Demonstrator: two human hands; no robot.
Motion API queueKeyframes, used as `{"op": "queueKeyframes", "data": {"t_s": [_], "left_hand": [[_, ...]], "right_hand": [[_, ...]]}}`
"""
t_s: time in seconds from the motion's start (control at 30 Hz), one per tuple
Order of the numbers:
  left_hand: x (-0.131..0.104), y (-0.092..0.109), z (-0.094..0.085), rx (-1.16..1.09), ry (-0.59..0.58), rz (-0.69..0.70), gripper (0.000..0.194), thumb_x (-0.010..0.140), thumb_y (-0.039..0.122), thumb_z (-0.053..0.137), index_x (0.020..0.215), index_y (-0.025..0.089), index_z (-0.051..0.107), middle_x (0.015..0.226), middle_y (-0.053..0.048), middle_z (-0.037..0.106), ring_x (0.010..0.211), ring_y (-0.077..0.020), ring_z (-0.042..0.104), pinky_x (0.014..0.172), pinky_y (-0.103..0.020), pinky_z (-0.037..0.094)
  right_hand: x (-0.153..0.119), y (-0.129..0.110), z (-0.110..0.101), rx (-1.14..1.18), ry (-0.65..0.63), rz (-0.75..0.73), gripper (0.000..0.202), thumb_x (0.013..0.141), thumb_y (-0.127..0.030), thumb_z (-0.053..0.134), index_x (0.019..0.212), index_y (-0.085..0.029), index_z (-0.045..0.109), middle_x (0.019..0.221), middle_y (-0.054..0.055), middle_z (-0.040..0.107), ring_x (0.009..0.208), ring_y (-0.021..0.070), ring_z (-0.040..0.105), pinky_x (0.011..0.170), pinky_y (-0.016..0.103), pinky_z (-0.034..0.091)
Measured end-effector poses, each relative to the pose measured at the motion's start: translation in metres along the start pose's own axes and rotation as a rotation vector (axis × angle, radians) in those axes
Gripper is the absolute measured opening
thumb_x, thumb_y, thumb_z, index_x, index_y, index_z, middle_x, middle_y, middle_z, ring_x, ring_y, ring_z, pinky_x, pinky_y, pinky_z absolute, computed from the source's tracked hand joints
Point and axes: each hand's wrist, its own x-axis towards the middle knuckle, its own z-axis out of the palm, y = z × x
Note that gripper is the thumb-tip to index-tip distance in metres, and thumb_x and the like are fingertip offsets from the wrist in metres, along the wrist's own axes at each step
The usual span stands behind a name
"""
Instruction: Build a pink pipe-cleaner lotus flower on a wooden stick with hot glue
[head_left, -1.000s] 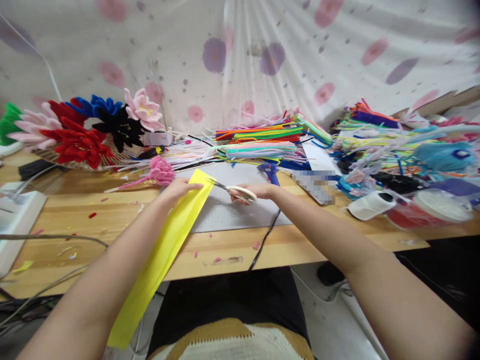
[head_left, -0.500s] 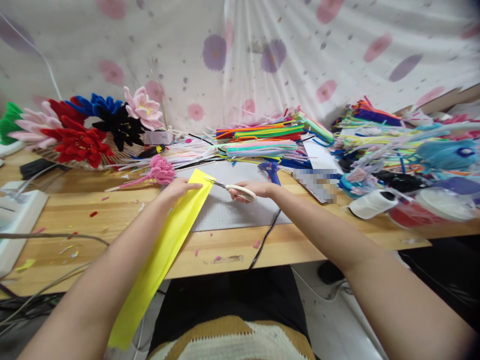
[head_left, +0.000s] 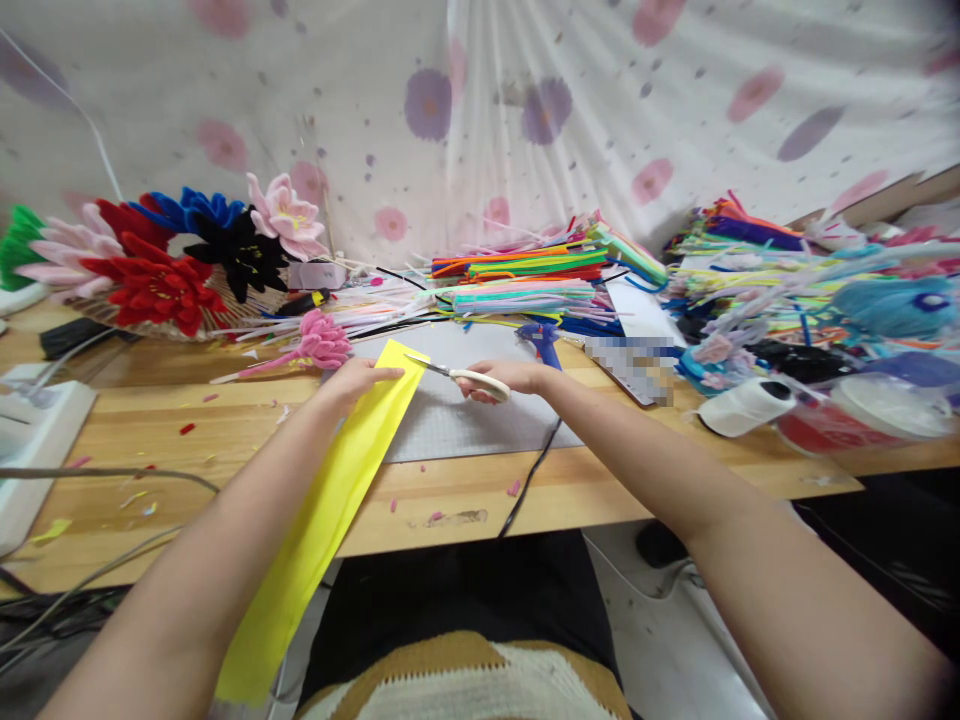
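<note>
A long yellow strip of paper [head_left: 352,480] hangs at a slant from the table down past its front edge. Near its upper end my left hand [head_left: 360,380] pinches it between thumb and fingers. My right hand [head_left: 495,378] is wrapped round the white handles of a pair of scissors [head_left: 486,386]. The metal blades reach over the strip's upper right edge and look nearly together. Beneath both hands lies a grey board [head_left: 465,430]. Beyond the right hand rests a blue glue gun [head_left: 541,342]. A pink pipe-cleaner flower [head_left: 319,345] lies just past the left hand.
Fuzzy flowers [head_left: 161,285] stand at the back left. Bundles of pipe cleaners [head_left: 532,265] line the back of the wooden table [head_left: 150,410]. A white power strip [head_left: 45,450] sits at the left edge. A white spool [head_left: 746,407] and a plastic tub [head_left: 892,408] are at right.
The scissors have shifted very slightly left, their blades a little further over the yellow paper and closer together. My left hand keeps its place.
</note>
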Motion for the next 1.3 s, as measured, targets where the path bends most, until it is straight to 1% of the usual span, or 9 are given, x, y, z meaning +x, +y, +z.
{"op": "queueKeyframes", "data": {"t_s": [0.17,0.3,0.53,0.73,0.87,0.97,1.1,1.3], "left_hand": [[0.002,-0.002,0.000,-0.042,-0.030,-0.017,0.047,0.039,0.039,0.079,0.077,0.014,0.066,0.066,-0.005,0.068,0.053,-0.0190,0.062,0.051,-0.028,0.048],[0.002,-0.002,0.000,-0.049,-0.037,-0.031,0.046,0.039,0.038,0.080,0.075,0.013,0.066,0.066,-0.006,0.068,0.053,-0.0191,0.062,0.052,-0.029,0.048],[0.001,-0.001,0.001,-0.076,-0.065,-0.046,0.045,0.040,0.037,0.080,0.075,0.013,0.066,0.062,-0.005,0.068,0.050,-0.0178,0.061,0.050,-0.027,0.047],[0.003,-0.003,-0.001,-0.084,-0.093,-0.076,0.044,0.040,0.037,0.080,0.074,0.012,0.067,0.065,-0.007,0.068,0.053,-0.0184,0.061,0.051,-0.027,0.047],[0.002,-0.003,-0.001,-0.068,-0.077,-0.047,0.045,0.041,0.037,0.080,0.076,0.013,0.067,0.065,-0.006,0.068,0.052,-0.0180,0.061,0.050,-0.026,0.047],[0.001,-0.002,0.001,-0.068,-0.107,-0.038,0.044,0.042,0.037,0.079,0.077,0.013,0.067,0.066,-0.006,0.069,0.053,-0.0180,0.061,0.051,-0.026,0.047],[0.002,-0.001,0.006,-0.067,-0.122,-0.071,0.042,0.042,0.036,0.080,0.075,0.013,0.067,0.067,-0.007,0.069,0.055,-0.0190,0.062,0.055,-0.028,0.049],[0.002,0.000,0.010,-0.075,-0.116,-0.086,0.041,0.043,0.035,0.079,0.074,0.014,0.067,0.068,-0.007,0.069,0.056,-0.0187,0.063,0.056,-0.028,0.049]], "right_hand": [[-0.001,-0.002,0.000,-0.045,0.010,-0.016,0.036,0.067,-0.047,0.063,0.074,-0.013,0.051,0.052,-0.005,0.046,0.040,0.0027,0.040,0.037,0.016,0.031],[-0.001,-0.001,-0.002,-0.080,0.009,-0.021,0.040,0.065,-0.050,0.063,0.072,-0.013,0.051,0.052,-0.005,0.046,0.040,0.0028,0.040,0.037,0.016,0.029],[-0.002,-0.003,-0.002,-0.152,0.069,0.011,0.041,0.062,-0.051,0.065,0.071,-0.013,0.052,0.052,-0.006,0.045,0.040,0.0022,0.038,0.038,0.017,0.028],[-0.001,0.000,-0.005,-0.234,0.052,-0.037,0.040,0.064,-0.052,0.063,0.070,-0.014,0.052,0.051,-0.006,0.044,0.041,0.0030,0.039,0.040,0.018,0.029],[-0.003,-0.002,-0.004,-0.272,0.044,-0.030,0.043,0.063,-0.054,0.063,0.070,-0.014,0.051,0.052,-0.006,0.044,0.041,0.0033,0.040,0.040,0.018,0.030],[-0.003,-0.005,-0.002,-0.278,0.031,-0.035,0.045,0.063,-0.057,0.061,0.069,-0.014,0.049,0.051,-0.006,0.044,0.041,0.0034,0.039,0.039,0.018,0.030],[0.002,-0.006,0.000,-0.243,-0.015,-0.071,0.045,0.063,-0.058,0.060,0.065,-0.015,0.046,0.050,-0.006,0.042,0.041,0.0035,0.038,0.040,0.018,0.030],[0.005,-0.007,0.001,-0.215,0.025,-0.073,0.045,0.062,-0.056,0.062,0.068,-0.014,0.049,0.049,-0.006,0.042,0.040,0.0035,0.038,0.038,0.018,0.027]]}}
